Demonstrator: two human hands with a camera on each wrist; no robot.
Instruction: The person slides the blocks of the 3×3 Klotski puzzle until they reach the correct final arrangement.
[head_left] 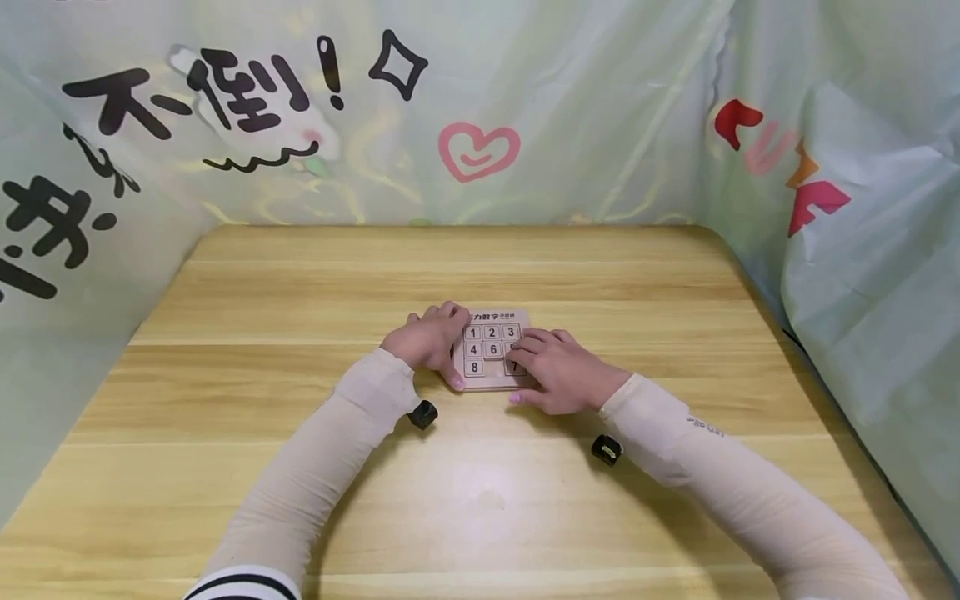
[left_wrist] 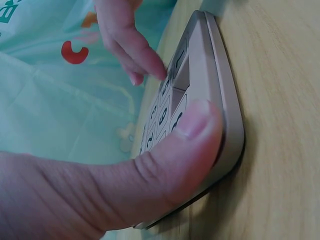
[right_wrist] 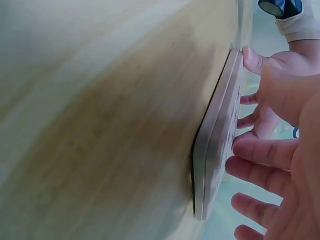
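A pale number slide puzzle [head_left: 495,384] lies flat on the table, with tiles 1, 2, 3 in the far row and 4, 6 in the middle row. The near row has 8, a gap and 7. My left hand [head_left: 427,337] grips the puzzle's left side, its thumb [left_wrist: 170,165] at the near corner and its fingers by the far corner. Over the right side reaches my right hand [head_left: 564,375], partly covering the right column. In the left wrist view, one of its fingertips [left_wrist: 159,70] is right at tile 5 [left_wrist: 166,87]. Its fingers look fairly straight and spread in the right wrist view.
The wood-grain table [head_left: 480,500] runs to a printed curtain [head_left: 585,100] behind and at both sides. A small black camera is on each wrist, the left [head_left: 423,414] and the right [head_left: 607,450]. Light sleeves cover both arms.
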